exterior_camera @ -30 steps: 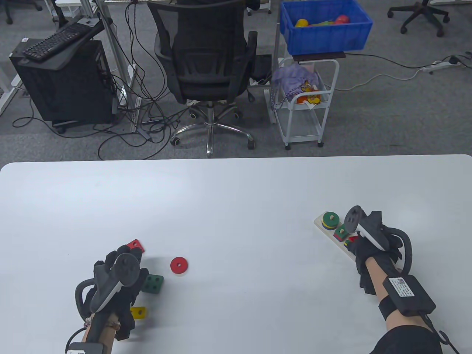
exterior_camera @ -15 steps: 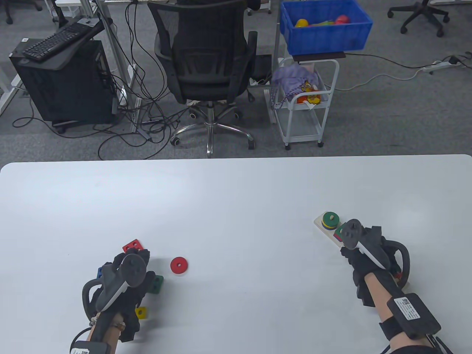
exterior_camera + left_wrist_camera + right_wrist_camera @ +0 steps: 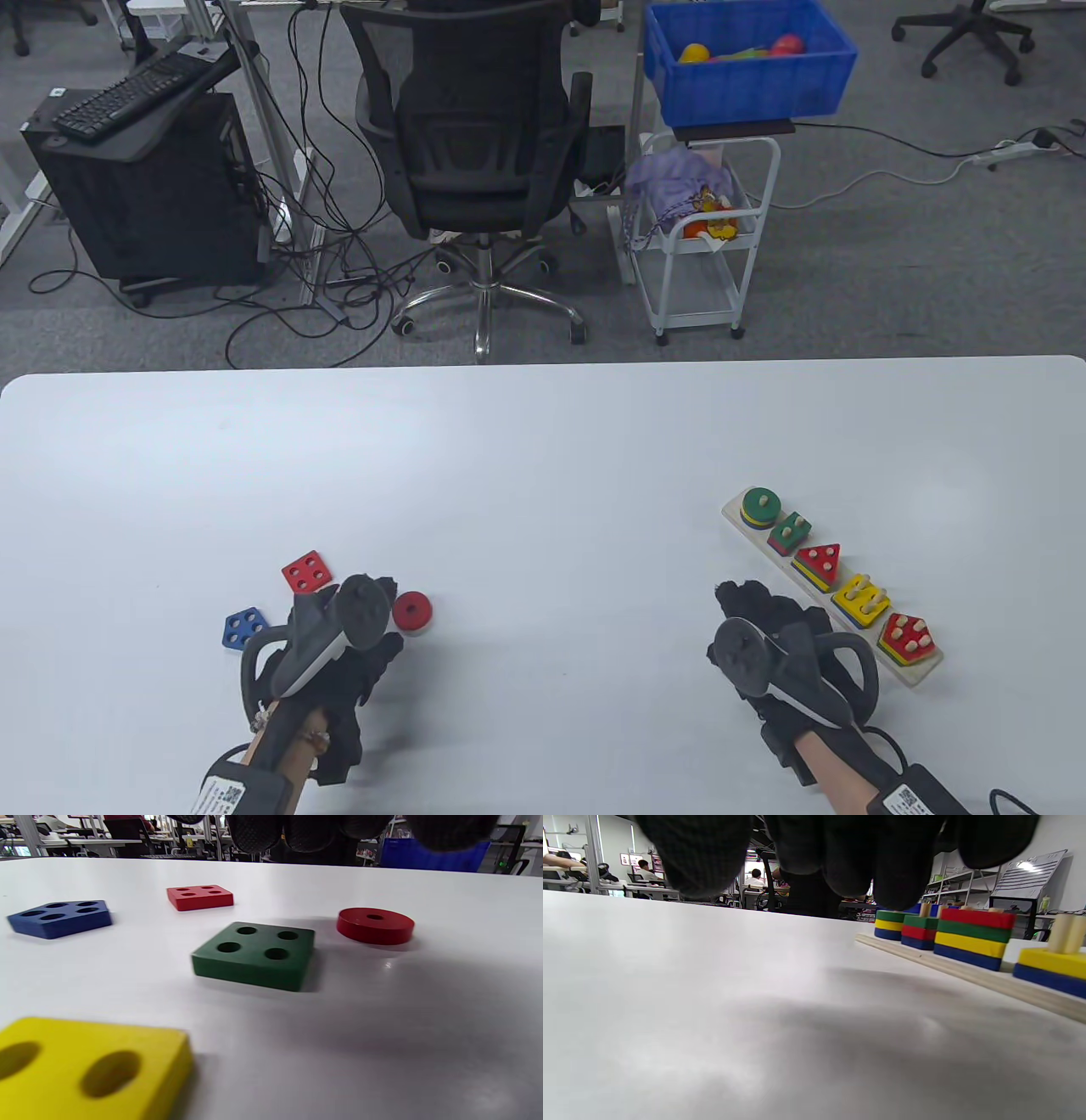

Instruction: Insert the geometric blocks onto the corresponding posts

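Where posts rise, wooden base (image 3: 908, 675) holds five block stacks (image 3: 818, 566), blue crate (image 3: 747, 93) holds toys (image 3: 696, 53)

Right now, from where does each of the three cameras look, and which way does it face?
Table view: from above, looking down on the white table; both gloved hands, left hand and right hand, enter from below.
Left wrist view: low above the table, facing the flat red round disc; glove fingertips on top.
Right wrist view: low, facing the wooden peg board; fingertips above.
Shared: table and left wrist views both show the disc.
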Action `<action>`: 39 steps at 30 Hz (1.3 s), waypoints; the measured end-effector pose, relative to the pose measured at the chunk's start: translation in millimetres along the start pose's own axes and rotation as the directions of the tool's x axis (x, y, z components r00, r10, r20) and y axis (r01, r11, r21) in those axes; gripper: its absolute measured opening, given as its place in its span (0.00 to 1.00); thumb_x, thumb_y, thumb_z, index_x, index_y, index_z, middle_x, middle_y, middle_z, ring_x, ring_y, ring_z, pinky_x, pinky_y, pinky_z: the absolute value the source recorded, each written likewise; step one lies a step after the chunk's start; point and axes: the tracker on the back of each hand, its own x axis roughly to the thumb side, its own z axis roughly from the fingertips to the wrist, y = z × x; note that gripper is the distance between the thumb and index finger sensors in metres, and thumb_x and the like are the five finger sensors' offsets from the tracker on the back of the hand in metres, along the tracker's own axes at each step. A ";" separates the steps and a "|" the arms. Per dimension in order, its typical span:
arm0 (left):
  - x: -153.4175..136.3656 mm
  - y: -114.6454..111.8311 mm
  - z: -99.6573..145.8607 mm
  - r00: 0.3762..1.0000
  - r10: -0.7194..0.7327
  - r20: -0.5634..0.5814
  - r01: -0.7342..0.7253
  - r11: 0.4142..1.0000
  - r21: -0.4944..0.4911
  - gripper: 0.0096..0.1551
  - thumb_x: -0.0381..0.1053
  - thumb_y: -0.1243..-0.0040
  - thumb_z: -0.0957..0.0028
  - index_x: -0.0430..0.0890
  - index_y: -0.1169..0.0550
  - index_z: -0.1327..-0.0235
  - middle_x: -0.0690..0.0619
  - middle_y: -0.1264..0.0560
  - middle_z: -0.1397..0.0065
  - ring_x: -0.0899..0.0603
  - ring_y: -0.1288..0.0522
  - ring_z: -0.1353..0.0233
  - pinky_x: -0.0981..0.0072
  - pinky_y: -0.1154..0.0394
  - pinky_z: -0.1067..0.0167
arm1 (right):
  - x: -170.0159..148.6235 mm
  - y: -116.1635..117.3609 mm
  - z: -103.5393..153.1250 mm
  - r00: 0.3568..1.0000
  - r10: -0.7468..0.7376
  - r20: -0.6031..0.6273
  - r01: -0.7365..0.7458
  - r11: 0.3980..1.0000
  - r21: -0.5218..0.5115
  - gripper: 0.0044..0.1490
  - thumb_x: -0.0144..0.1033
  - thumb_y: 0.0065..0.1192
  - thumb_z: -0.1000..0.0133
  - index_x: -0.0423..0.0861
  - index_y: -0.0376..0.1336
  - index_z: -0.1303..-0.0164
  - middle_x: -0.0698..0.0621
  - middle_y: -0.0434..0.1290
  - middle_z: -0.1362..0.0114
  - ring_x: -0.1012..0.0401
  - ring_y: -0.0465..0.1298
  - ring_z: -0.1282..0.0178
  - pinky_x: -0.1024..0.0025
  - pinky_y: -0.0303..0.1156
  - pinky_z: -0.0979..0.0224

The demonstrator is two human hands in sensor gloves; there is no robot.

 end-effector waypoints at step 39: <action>176.0 -6.8 27.5 0.454 0.876 0.164 -0.655 0.453 -0.604 0.45 0.66 0.38 0.57 0.58 0.39 0.25 0.59 0.28 0.24 0.50 0.24 0.27 0.51 0.32 0.25 | 50.6 -27.5 35.8 0.859 -0.362 0.361 0.457 0.860 -0.227 0.45 0.56 0.63 0.49 0.48 0.55 0.25 0.46 0.67 0.25 0.45 0.73 0.28 0.35 0.67 0.33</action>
